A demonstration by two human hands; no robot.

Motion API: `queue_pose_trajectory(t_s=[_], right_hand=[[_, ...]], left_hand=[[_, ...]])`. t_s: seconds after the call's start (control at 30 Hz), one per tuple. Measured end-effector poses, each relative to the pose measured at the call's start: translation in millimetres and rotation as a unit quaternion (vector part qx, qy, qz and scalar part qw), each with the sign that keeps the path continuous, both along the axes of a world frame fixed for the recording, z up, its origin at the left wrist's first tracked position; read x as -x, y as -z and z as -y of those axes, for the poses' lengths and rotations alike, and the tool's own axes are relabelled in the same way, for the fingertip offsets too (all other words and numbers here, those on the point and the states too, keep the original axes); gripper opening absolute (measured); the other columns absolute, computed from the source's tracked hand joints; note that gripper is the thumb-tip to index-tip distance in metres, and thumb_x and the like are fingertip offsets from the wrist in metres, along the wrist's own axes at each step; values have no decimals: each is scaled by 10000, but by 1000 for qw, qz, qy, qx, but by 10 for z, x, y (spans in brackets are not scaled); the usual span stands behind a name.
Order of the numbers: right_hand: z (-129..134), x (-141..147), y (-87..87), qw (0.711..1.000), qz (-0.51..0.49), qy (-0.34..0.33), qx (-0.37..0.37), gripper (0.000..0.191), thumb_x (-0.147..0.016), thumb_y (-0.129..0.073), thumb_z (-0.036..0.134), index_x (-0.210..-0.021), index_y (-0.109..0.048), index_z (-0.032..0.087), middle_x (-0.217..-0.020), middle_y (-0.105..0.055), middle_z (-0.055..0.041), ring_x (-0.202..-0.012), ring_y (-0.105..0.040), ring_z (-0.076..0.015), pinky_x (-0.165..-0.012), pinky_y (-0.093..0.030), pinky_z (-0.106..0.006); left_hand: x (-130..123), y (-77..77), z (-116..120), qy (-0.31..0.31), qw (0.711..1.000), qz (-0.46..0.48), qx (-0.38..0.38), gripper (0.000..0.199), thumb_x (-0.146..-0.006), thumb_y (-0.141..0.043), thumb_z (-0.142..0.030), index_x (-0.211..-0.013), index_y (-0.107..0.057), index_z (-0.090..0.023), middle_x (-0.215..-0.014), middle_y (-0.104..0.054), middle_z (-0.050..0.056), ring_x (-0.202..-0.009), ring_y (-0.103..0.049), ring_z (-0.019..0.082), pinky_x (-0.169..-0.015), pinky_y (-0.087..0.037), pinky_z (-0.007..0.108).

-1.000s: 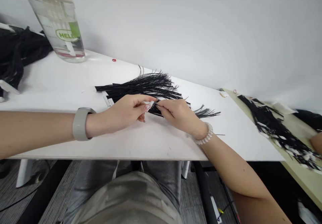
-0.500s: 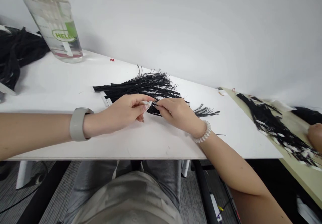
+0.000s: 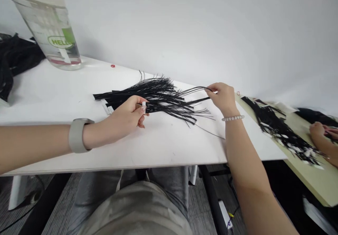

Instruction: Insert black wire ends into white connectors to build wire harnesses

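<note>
My left hand (image 3: 129, 113) is closed in a pinch on a small white connector (image 3: 144, 104), from which black wires run to the right. Well to the right of it, my right hand (image 3: 221, 96) grips several of these black wires (image 3: 195, 91), lifted a little off the table. Beneath and behind the connector lies a thick pile of black wires (image 3: 155, 84) with loose, fanned-out ends. White connector ends (image 3: 105, 106) poke out at the pile's left side. Whether the wires in my right hand all come from the held connector, I cannot tell.
A clear bottle (image 3: 52, 34) marked HELLO stands at the back left, beside dark bundled material (image 3: 18, 59). A red ring (image 3: 113, 66) lies on the white table (image 3: 87, 83). At right, another person's hands (image 3: 320, 131) are near black wires with white connectors (image 3: 282, 133).
My right hand has moved right and away from my left hand, now gripping wires stretched out from the pile. My left hand has shifted slightly left, still pinching the white connector.
</note>
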State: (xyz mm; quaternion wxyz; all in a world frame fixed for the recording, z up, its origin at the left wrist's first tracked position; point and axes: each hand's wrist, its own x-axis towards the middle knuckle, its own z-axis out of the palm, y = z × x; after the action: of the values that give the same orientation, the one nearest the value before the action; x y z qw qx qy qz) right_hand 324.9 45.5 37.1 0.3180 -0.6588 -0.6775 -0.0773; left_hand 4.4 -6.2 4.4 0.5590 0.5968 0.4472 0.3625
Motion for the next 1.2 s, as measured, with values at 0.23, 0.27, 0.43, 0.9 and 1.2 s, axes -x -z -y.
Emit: queue_pose_trajectory(t_s=[0.23,0.27,0.43,0.9,1.2], right_hand=[[-70,-217,140,982,-167,53,76,258,-667,-603,358,-556,-515,142,-539,-519,-23,-541,-536,-131,-552,-456,-276],[-79,-169,148,979,-182,44,84,280,-675,-596,359,-530,-484,148,-499,-477,-3,-503,-520,-115,-516,-452,-256],[-58,63,87,967,-235,-13,100,234,-692,-586,316,-557,-498,146,-513,-436,24,-474,-486,-70,-462,-445,-200],[-120,146,178,957,-266,-27,114,182,-656,-627,308,-704,-613,133,-629,-541,-6,-535,-483,-69,-509,-446,-196],[-159,-30,120,938,-327,-11,116,322,-643,-629,358,-895,-588,161,-806,-575,-26,-711,-538,-96,-608,-459,-216]], left_hand=[[4,29,-17,-11,999,27,28,200,-787,-490,-273,-963,-448,-188,-660,-466,-49,-568,-509,79,-631,-500,280],[8,35,-28,-10,997,56,45,204,-771,-516,-264,-952,-459,-190,-688,-471,-44,-586,-522,79,-646,-507,280],[27,-29,-80,-12,990,82,111,259,-677,-627,-278,-894,-503,-207,-829,-520,-12,-639,-595,117,-596,-535,287],[102,-33,97,115,868,-409,-257,656,-607,-576,-584,-1186,-482,-291,-1000,-644,83,-830,-601,319,-654,-427,350],[130,11,-66,131,935,-252,-212,194,-675,-600,-362,-822,-667,-254,-747,-678,57,-657,-610,255,-542,-394,291]])
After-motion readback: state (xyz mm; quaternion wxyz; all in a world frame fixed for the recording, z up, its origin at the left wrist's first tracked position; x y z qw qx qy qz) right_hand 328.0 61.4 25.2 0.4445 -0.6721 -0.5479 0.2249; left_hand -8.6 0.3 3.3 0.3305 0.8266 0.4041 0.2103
